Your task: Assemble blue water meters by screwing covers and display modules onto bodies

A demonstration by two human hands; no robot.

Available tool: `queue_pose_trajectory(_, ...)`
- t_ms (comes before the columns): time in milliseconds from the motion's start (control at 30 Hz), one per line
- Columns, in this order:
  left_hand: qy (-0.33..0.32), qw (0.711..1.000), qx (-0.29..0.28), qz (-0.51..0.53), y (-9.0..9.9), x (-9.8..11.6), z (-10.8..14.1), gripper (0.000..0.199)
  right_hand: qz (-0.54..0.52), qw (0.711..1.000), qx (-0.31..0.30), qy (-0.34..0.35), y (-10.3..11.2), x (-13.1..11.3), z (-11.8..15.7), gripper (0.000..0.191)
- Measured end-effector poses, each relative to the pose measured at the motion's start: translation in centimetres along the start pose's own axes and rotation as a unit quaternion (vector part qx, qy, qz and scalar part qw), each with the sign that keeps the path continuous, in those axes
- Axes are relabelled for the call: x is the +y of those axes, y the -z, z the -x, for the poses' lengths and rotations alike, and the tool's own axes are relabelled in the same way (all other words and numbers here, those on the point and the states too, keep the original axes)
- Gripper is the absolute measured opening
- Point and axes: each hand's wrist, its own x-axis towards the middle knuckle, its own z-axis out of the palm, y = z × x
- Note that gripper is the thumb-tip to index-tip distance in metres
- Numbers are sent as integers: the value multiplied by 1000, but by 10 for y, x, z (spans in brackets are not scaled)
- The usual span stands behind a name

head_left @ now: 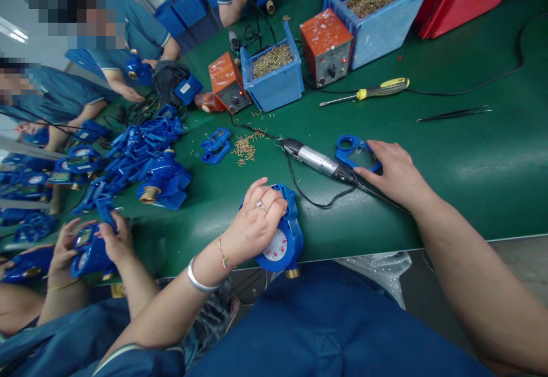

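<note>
A blue water meter [294, 226] with a white dial and a brass fitting lies near the table's front edge. My left hand [259, 220] is closed over its upper part, fingers curled and hiding what lies under them. To the right, my right hand [396, 173] grips the edge of a blue plastic cover [353, 150] that has a round hole and a wider opening. Between the hands lies a silver and black electric screwdriver [317, 160], its cord looping below. Beyond the meter are a small pile of brass screws [245, 150] and other blue covers [216, 146].
Blue bins of screws [274, 89] [387, 35] and orange control boxes [327, 49] [229, 83] stand behind. A yellow-black screwdriver [383, 88] and tweezers [454, 114] lie at right. Blue parts [145, 137] are heaped left, where a co-worker's hands [115, 240] hold another meter.
</note>
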Motion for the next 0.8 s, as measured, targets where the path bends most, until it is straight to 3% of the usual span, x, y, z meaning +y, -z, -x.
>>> queue_pose_trajectory(800, 8, 997, 34, 64, -8, -8, 10, 19, -6, 1000, 4, -5, 1, -3, 1, 70)
